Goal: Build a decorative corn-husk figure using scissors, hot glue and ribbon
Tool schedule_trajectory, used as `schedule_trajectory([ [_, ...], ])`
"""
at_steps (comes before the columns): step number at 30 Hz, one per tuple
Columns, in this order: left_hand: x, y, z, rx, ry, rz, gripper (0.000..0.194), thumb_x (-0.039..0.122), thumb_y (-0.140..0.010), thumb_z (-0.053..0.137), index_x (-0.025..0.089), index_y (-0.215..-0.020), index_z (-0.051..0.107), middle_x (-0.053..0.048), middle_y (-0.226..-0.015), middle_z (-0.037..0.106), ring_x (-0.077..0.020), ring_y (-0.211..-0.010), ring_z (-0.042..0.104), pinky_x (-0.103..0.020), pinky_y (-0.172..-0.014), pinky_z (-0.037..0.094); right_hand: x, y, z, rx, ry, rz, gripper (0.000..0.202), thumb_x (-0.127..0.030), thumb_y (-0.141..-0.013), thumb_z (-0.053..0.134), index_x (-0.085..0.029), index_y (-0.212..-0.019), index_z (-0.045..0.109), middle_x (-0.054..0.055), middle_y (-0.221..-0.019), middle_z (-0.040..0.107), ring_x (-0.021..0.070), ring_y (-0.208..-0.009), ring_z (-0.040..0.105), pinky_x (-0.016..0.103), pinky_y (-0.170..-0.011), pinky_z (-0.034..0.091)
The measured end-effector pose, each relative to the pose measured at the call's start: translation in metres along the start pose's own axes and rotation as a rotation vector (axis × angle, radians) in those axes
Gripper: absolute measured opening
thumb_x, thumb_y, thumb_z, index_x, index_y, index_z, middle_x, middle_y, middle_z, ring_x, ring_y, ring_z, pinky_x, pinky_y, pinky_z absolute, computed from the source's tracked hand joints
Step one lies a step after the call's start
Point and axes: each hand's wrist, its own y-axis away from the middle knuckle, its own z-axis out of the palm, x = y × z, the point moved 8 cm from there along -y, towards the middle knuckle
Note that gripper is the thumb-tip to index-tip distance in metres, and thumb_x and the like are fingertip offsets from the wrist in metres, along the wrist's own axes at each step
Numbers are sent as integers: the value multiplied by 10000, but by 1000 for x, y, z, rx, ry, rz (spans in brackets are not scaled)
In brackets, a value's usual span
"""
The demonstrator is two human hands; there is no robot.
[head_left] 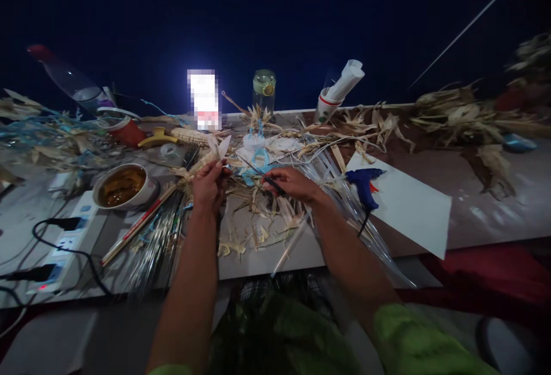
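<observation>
My left hand (209, 184) is closed, pinching a pale piece of corn husk (220, 147) whose pointed tips stick up above the fingers. To its right, my right hand (291, 183) is closed around the dark handles of a pair of scissors (274, 185). The thin blades point up and left toward the husk, with a gap between the two hands. Blue ribbon-like strips (260, 160) lie just beyond the scissors. Dry husk scraps (235, 247) are scattered on the table under both hands. Corn cobs (191, 136) lie behind my left hand.
On the left are a bowl of brown liquid (120, 186), a power strip (69, 248) with black cords and a red cup (127, 132). A blue glue gun (362, 182) rests on white board (411, 211). A bottle (264, 91) and a paper cup (326, 108) stand behind.
</observation>
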Motion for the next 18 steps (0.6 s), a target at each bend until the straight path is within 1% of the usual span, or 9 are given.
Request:
schedule_trajectory([
  [2, -1, -1, -1, 1, 3, 13, 203, 210, -565, 746, 143, -714, 626, -7, -725, 672, -64, -508, 575, -205, -545, 486, 2, 0, 1, -20, 2, 17, 295, -353, -606, 667, -130, -783, 588, -38, -595, 534, 56, -486, 453, 201, -502, 344],
  [6, -1, 0, -2, 11, -34, 9, 216, 212, -562, 742, 132, -729, 631, -19, -749, 680, -63, -503, 573, -158, -451, 428, 1, 2, 2, -60, 22, 15, 291, -360, -631, 658, -130, -795, 583, -35, -605, 538, 53, -495, 465, 193, -498, 348],
  [11, -3, -2, -3, -13, -77, -7, 248, 243, -565, 740, 125, -763, 648, -18, -640, 659, -77, -494, 572, -122, -365, 332, -1, 4, -2, -53, 26, 5, 282, -358, -619, 677, -138, -768, 579, -46, -581, 522, 49, -491, 453, 191, -493, 350],
  [14, -5, -3, -4, -11, -79, -30, 247, 239, -569, 738, 119, -765, 646, -14, -596, 641, -79, -485, 568, -133, -384, 353, 1, 4, 0, -74, 61, 14, 250, -339, -645, 661, -138, -770, 582, -32, -616, 548, 51, -507, 468, 195, -509, 365],
  [16, -6, -3, -4, -2, -70, -40, 241, 231, -562, 741, 119, -752, 642, -12, -601, 641, -73, -481, 563, -139, -402, 369, 4, 4, 0, -72, 85, 32, 238, -316, -657, 653, -135, -796, 583, -22, -636, 564, 53, -514, 476, 199, -518, 373],
  [18, -6, -2, -3, 2, -74, -53, 249, 233, -549, 747, 116, -744, 644, -16, -617, 645, -71, -482, 560, -139, -397, 357, 4, 4, 0, -65, 111, 45, 233, -298, -668, 645, -132, -819, 583, -16, -643, 574, 57, -520, 482, 201, -524, 378],
])
